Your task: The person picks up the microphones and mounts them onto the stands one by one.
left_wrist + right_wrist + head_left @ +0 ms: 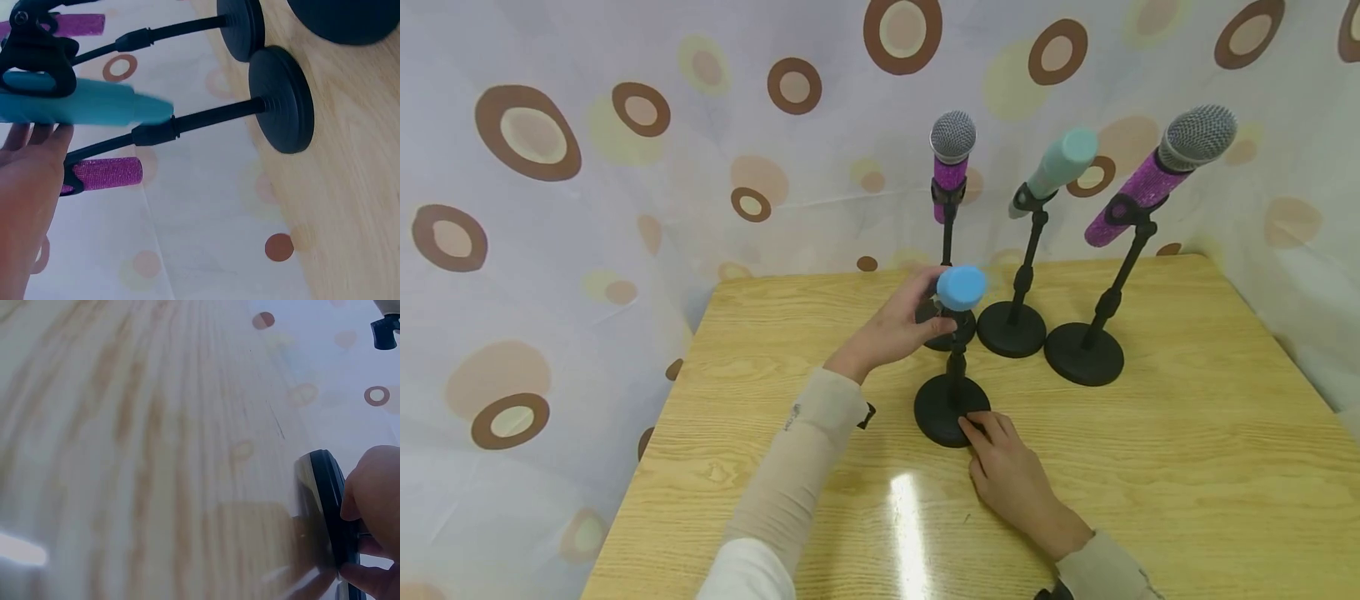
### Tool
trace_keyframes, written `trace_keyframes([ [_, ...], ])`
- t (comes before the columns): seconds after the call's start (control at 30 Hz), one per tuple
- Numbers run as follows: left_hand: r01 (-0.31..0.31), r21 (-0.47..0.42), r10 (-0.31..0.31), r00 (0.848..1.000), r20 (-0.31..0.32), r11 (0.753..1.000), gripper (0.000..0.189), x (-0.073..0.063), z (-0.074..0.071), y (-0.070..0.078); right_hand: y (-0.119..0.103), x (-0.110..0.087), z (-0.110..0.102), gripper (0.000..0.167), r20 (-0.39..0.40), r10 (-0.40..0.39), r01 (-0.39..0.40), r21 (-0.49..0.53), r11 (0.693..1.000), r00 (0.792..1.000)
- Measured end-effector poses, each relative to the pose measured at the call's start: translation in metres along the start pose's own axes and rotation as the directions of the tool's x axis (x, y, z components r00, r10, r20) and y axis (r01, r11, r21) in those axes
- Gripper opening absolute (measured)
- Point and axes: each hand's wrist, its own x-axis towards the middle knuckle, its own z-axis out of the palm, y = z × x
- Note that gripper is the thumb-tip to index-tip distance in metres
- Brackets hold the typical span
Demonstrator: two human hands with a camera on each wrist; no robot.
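A blue microphone (961,288) sits in the clip of a black desk stand, nearest me of the stands. My left hand (904,321) grips the microphone from its left side, fingers behind and thumb in front. In the left wrist view the microphone's tapering body (106,100) runs through the black clip (39,53), fingers against its side. At the stand's round base (937,412), my right hand (1011,471) pinches the near right rim. The right wrist view shows thumb and fingertips on the edge of that base (328,497), above the tabletop's grain.
Behind stand several more microphones on black stands: a purple one (951,173) with silver mesh, a mint-green one (1054,173), and another purple one (1144,187) at right. They stand on a wooden table (745,350) against a patterned cloth (625,192).
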Motion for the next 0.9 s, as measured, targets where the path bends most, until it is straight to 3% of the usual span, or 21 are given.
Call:
trace_keyframes([
  [0.1,0.072,0.015,-0.072,0.997,0.034,0.997,0.085,0.0001,-0.0001,0.0013,0.0000,-0.0007,-0.0007,0.039,0.000,-0.010,0.010,-0.013,1.000,1.000],
  [0.2,0.075,0.041,-0.077,0.996,0.052,0.996,0.092,0.0036,0.0020,0.0026,-0.0002,-0.0012,-0.0017,0.040,0.001,-0.019,0.019,-0.030,0.999,1.000],
  [0.5,0.075,0.072,-0.080,0.994,0.072,0.995,0.081,0.0086,0.0040,0.0072,-0.0032,-0.0019,-0.0054,0.042,-0.015,-0.099,0.098,-0.076,0.992,0.995],
  [0.9,0.049,0.090,-0.056,0.996,0.074,0.995,0.067,0.0026,0.0078,-0.0005,-0.0068,-0.0051,-0.0042,0.043,0.030,-0.078,0.080,-0.094,0.992,0.997],
])
